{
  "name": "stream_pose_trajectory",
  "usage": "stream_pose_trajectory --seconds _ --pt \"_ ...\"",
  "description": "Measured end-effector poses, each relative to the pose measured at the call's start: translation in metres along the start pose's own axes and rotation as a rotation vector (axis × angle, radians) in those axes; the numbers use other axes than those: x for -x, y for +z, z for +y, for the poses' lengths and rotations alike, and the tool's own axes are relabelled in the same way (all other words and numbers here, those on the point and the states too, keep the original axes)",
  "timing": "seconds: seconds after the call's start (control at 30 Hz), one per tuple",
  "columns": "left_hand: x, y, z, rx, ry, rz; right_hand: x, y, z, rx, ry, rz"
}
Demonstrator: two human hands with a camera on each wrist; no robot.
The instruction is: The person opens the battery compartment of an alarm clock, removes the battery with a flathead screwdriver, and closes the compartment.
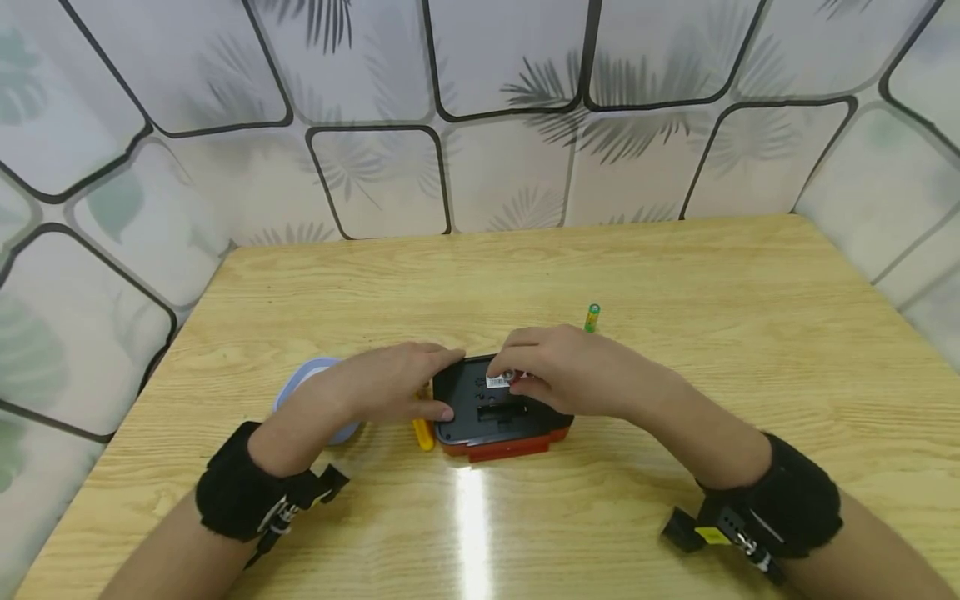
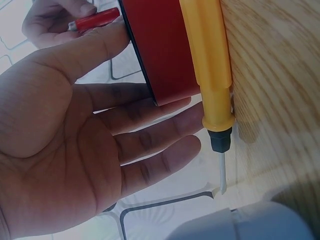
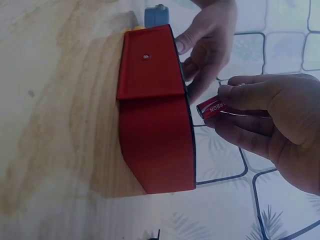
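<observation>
A red device with a black face (image 1: pixel 467 427) lies face up on the table, with a dark slot (image 1: pixel 502 412) in that face. My left hand (image 1: pixel 390 382) rests at its left end. The thumb lies on the black face, and the fingers stretch out along the end. Over the face, my right hand (image 1: pixel 562 367) pinches a red battery (image 3: pixel 212 108) between thumb and fingers. In the right wrist view the battery is tilted and apart from the device's red side (image 3: pixel 157 140). A yellow-handled screwdriver (image 2: pixel 210 60) lies beside the left end, below the left hand.
A green battery (image 1: pixel 592 317) stands on the table behind the right hand. Partly hidden by the left forearm is a light blue container (image 1: pixel 294 383). Patterned panels (image 1: pixel 502 171) wall in the wooden table (image 1: pixel 675 275) at the back and sides.
</observation>
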State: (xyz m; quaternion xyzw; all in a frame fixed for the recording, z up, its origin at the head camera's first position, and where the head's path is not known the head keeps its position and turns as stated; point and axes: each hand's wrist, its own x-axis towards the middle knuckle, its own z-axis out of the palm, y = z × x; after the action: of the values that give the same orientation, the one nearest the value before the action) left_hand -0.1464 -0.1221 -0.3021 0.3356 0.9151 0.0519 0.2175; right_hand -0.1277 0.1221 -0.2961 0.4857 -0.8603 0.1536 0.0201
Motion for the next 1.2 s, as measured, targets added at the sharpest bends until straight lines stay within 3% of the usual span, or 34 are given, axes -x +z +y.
stream_pose_trajectory --seconds 0.17,0.43,0.63,0.8,1.2 --pt "0.000 0.000 0.000 0.000 0.000 0.004 0.003 -0.011 0.006 0.022 -0.002 0.084" --pt "0.000 0.000 0.001 -0.015 -0.008 0.003 0.013 -0.034 0.016 0.112 0.089 0.251" --pt "0.001 0.000 0.001 -0.030 -0.013 0.006 0.018 -0.041 0.022 0.204 0.270 0.397" --pt "0.001 0.001 0.001 -0.030 -0.014 0.011 0.016 -0.040 0.025 0.224 0.454 0.370" --pt "0.002 0.000 0.001 -0.021 0.001 0.007 0.016 -0.033 0.044 0.196 0.611 0.255"
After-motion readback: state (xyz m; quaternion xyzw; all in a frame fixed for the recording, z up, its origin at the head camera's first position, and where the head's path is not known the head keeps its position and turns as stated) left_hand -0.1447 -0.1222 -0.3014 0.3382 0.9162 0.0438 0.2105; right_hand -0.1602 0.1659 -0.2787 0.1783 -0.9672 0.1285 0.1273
